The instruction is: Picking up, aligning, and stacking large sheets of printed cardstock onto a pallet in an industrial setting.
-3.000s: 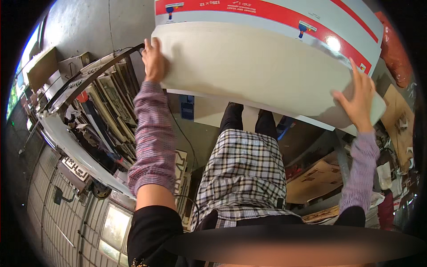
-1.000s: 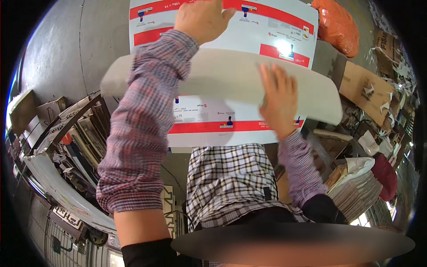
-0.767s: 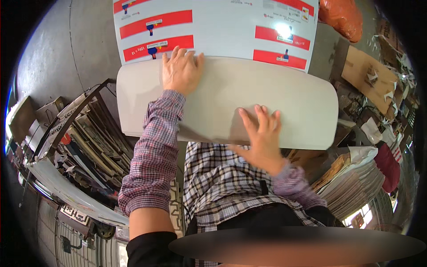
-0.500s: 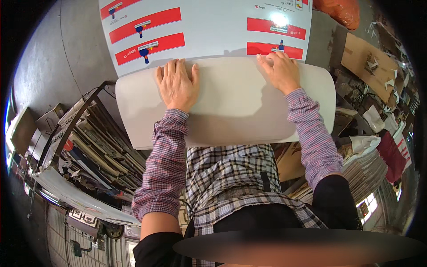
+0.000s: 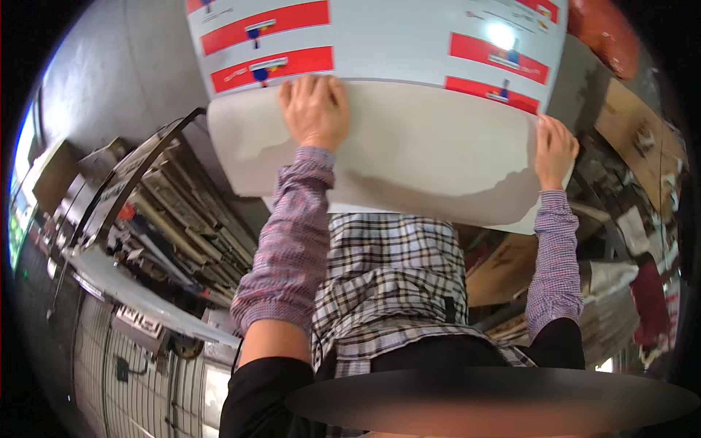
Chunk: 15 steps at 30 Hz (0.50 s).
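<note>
In front of me lies a large printed sheet (image 5: 394, 44), white with red bands and small pictures. Its near part is bent over, so that a plain grey-beige flap (image 5: 431, 139) faces up. My left hand (image 5: 315, 113) rests on the flap left of its middle, fingers a little apart and bent, with their tips at the flap's far edge. At the right end of that edge is my right hand (image 5: 556, 150), its fingers close together and curled over the sheet's corner; the thumb is mostly hidden. Checked sleeve covers are on both forearms.
Flat boards stand stacked in a metal frame (image 5: 146, 171) on the left. An orange-red bag (image 5: 604, 36) is at the far right. Cardboard (image 5: 639, 124) and scraps lie along the right side, with a dark red cloth (image 5: 648, 299) nearer me.
My right hand has slid outward and nearer me along the flap's far edge to its right end, and its fingers have closed up. My left hand stays on the flap, fingers more bent. The view has shifted.
</note>
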### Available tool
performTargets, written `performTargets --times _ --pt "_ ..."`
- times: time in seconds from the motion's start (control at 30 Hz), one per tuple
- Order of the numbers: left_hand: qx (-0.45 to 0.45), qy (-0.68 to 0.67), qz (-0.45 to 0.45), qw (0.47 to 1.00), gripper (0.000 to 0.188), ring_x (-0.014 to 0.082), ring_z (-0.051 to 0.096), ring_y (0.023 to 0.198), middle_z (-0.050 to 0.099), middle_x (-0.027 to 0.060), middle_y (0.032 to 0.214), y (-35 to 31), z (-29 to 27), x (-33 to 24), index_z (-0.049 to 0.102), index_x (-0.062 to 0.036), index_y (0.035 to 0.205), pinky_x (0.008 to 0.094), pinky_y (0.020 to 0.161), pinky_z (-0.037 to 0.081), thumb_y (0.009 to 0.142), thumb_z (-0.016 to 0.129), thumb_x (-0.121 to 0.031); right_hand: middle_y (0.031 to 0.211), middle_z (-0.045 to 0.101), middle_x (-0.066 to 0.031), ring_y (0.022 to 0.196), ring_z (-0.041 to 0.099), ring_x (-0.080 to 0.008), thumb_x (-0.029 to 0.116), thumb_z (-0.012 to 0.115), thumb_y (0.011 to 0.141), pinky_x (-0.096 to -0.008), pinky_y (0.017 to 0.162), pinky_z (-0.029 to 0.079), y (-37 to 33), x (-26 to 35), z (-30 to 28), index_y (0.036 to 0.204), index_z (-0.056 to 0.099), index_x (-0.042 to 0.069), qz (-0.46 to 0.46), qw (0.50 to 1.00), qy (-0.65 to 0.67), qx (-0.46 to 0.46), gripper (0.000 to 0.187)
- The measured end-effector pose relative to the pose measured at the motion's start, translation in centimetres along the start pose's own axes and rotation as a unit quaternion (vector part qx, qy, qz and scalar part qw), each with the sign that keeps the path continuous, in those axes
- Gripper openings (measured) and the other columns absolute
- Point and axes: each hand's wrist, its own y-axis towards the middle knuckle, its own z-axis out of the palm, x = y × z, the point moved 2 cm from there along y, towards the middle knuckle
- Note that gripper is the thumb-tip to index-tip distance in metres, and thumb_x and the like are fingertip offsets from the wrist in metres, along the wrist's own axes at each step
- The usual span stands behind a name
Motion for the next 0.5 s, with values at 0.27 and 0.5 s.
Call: performTargets --times 0.27,0.5 --pt "0.116 0.036 0.024 0.992 0.02 0.0253 0.06 0.097 0.065 0.0052 0.096 -0.6 -4.3 1.9 0.064 -0.0094 0.093 0.0495 0.098 0.037 0.093 0.051 -0.023 0.112 0.066 -0.0002 0.111 0.056 -0.0213 0.034 0.052 0.096 -0.0438 0.103 0.032 0.7 -5.2 3.4 0.107 0.069 0.017 -0.031 0.998 0.036 -0.049 0.027" --pt "0.097 -0.013 -0.247 0.964 0.041 0.0335 0.056 0.109 0.061 0.0149 0.112 -0.7 -6.6 17.0 0.058 -0.0191 0.124 0.0466 0.091 0.044 0.1 0.035 -0.042 0.103 0.068 -0.0037 0.103 0.058 -0.0262 0.034 0.053 0.096 -0.0412 0.09 0.044 2.5 -6.4 3.8 0.101 0.071 0.011 0.022 0.993 0.099 -0.064 0.03"
